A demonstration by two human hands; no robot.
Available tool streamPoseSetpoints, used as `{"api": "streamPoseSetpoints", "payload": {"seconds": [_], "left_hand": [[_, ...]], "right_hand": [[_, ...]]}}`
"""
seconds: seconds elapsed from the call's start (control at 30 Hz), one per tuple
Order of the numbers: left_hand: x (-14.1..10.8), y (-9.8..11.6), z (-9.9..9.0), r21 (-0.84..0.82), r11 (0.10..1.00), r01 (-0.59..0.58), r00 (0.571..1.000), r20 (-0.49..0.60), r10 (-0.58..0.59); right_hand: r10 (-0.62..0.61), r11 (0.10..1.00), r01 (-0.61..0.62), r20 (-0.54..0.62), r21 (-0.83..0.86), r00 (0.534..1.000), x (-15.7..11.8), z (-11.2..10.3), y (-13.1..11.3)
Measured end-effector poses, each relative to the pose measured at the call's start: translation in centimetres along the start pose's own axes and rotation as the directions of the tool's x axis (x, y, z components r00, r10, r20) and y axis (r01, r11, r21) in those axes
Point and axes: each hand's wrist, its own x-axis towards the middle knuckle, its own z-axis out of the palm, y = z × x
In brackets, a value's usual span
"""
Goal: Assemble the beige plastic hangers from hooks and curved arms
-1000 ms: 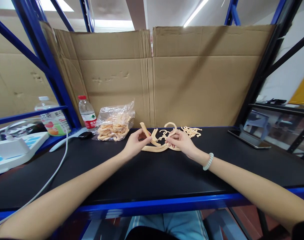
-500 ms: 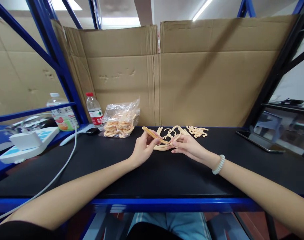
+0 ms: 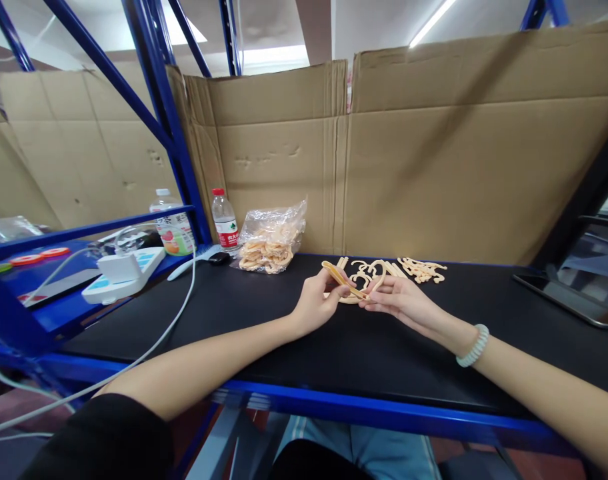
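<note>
My left hand is closed on a long cream-coloured curved strip, which slants down to the right. The fingertips of my right hand pinch together at the lower end of this strip. A cream hooked piece rises beside the right fingers; whether they hold it too is unclear. Behind and between the hands, several loose cream curved pieces lie on the black tabletop. The fingers hide part of them. A pale coiled band circles my right wrist.
A clear bag of cream pieces stands back left, beside a red-capped bottle. Small cream pieces are heaped to the right. A power strip and white cable lie left, a tablet right. Cardboard closes the back.
The view has swung to the left, so everything sits further right in the picture. Both hands keep their grip at the strip, with little visible movement between them.
</note>
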Motion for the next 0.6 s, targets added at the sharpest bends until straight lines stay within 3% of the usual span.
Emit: {"api": "streamPoseSetpoints", "payload": {"seconds": [0.4, 0.6], "left_hand": [[-0.12, 0.46, 0.58, -0.075, 0.994, 0.084, 0.996, -0.020, -0.085], [0.16, 0.04, 0.71, -0.157, 0.978, 0.135, 0.989, -0.031, -0.141]], "right_hand": [[-0.123, 0.984, 0.109, -0.095, -0.142, 0.988, 0.17, 0.64, 0.85], [-0.115, 0.991, 0.106, -0.119, -0.085, 0.986, 0.08, 0.85, 0.79]]}}
